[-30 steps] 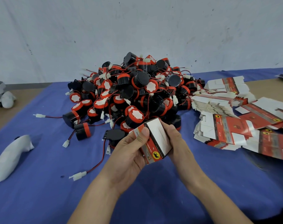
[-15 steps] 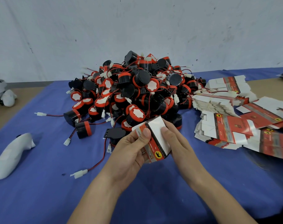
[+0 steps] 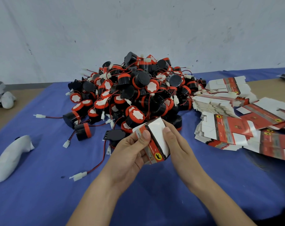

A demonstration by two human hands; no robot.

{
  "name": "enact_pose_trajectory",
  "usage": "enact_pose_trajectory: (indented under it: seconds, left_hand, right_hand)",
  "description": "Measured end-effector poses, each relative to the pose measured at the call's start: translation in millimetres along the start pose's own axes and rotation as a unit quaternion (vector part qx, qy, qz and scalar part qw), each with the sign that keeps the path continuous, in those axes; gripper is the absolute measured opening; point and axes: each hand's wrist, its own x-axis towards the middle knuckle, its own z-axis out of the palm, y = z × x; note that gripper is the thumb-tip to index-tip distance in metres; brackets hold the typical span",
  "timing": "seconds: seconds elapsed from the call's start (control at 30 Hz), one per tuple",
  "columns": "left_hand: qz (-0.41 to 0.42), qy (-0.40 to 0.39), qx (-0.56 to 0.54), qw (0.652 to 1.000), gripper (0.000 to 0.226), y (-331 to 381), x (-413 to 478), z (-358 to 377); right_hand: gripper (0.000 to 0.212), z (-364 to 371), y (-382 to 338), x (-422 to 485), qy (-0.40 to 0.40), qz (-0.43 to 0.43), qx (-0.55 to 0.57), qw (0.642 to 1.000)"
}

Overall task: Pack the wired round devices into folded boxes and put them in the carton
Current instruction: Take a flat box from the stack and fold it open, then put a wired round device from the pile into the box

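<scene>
A small red and white box (image 3: 156, 141) is held above the blue cloth in front of me. My left hand (image 3: 130, 154) grips it from the left, thumb on its top edge. My right hand (image 3: 176, 144) holds its right side, thumb pressed on the white panel. Behind it lies a big pile of round black and red wired devices (image 3: 135, 93) with white plugs. One black device (image 3: 115, 136) with a long red wire lies just left of my left hand. No carton is in view.
Flat unfolded red and white boxes (image 3: 236, 121) lie stacked and fanned out at the right. A white object (image 3: 10, 157) lies on the blue cloth (image 3: 40, 193) at the left. A loose white plug (image 3: 78, 176) trails near my left forearm. A wall stands behind the table.
Both hands have kept hold of the box; my right thumb has slid onto the white panel and the box has turned slightly. The pile has not moved.
</scene>
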Motion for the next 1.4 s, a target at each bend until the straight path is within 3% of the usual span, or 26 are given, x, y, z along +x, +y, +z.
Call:
enact_pose_trajectory:
  seconds: [0.2, 0.27, 0.3, 0.33, 0.4, 0.47, 0.5, 0.57, 0.67, 0.77, 0.9, 1.0, 1.07, 1.17, 1.23, 1.33, 1.4]
  left_hand:
    - [0.028, 0.044, 0.014, 0.999, 0.04, -0.2, 1.0, 1.5]
    - [0.082, 0.077, 0.11, 0.987, 0.035, -2.4, 1.1, 2.1]
    - [0.123, 0.094, 0.207, 0.966, 0.024, -4.1, 0.4, 1.0]
    - [0.167, 0.098, 0.321, 0.927, 0.013, -6.6, -1.1, -1.2]
    - [0.23, 0.075, 0.538, 0.807, 0.006, -17.1, -3.7, -7.7]
    - [0.261, 0.04, 0.682, 0.682, 0.013, -28.8, -4.3, -12.3]
    - [0.264, 0.019, 0.725, 0.636, 0.02, -32.8, -4.2, -11.8]
    - [0.255, -0.009, 0.775, 0.578, 0.034, -36.9, -3.2, -6.3]
    - [0.265, -0.005, 0.798, 0.541, 0.046, -41.4, -0.2, -1.4]
    - [0.294, 0.004, 0.79, 0.537, 0.028, -43.0, -1.2, 1.6]
    - [0.341, 0.002, 0.743, 0.576, 0.03, -36.1, -6.7, 5.1]
    - [0.404, 0.059, 0.669, 0.62, 0.026, -26.9, -10.9, 0.2]
    - [0.413, 0.143, 0.607, 0.664, 0.023, -19.3, -13.7, -6.4]
    - [0.309, 0.296, 0.556, 0.713, 0.02, -9.2, -11.8, -24.6]
    - [0.222, 0.349, 0.572, 0.708, 0.029, -6.2, -7.4, -43.4]
    - [0.1, 0.329, 0.651, 0.677, 0.052, -4.6, -2.7, -60.7]
    - [0.061, 0.299, 0.679, 0.668, 0.067, -8.7, -1.2, -64.6]
  right_hand:
    - [0.039, -2.5, 4.1, 1.2, 0.009, 0.0, -0.019, 1.0]
    - [0.042, -3.6, 4.3, 3.1, 0.025, -0.007, -0.025, 0.999]
    - [0.044, -4.8, 4.7, 4.5, 0.036, -0.011, -0.028, 0.999]
    - [0.046, -6.5, 5.2, 5.4, 0.045, -0.015, -0.031, 0.998]
    - [0.043, -10.2, 6.1, 7.0, 0.053, -0.023, -0.034, 0.998]
    - [0.047, -13.3, 8.0, 8.2, 0.049, -0.028, -0.056, 0.997]
    - [0.054, -14.4, 9.8, 8.5, 0.037, -0.025, -0.068, 0.997]
    - [0.056, -14.5, 13.7, 8.5, -0.006, -0.001, -0.082, 0.997]
    - [0.039, -14.5, 16.7, 8.0, -0.052, 0.014, -0.134, 0.989]
    - [0.037, -22.3, 18.4, 9.1, -0.034, 0.029, -0.149, 0.988]
    - [0.028, -27.8, 15.7, 10.5, -0.003, 0.028, -0.148, 0.989]
    - [0.019, -29.5, 14.4, 10.2, 0.024, 0.026, -0.167, 0.985]
    - [0.014, -30.7, 16.7, 9.7, 0.034, 0.033, -0.202, 0.978]
    - [0.013, -33.4, 21.2, 9.0, 0.045, 0.045, -0.237, 0.969]
    - [0.012, -34.7, 22.9, 9.1, 0.046, 0.046, -0.247, 0.967]
    - [0.017, -33.9, 22.6, 9.3, 0.047, 0.044, -0.238, 0.969]
    - [0.028, -31.5, 20.1, 8.9, 0.048, 0.032, -0.222, 0.973]
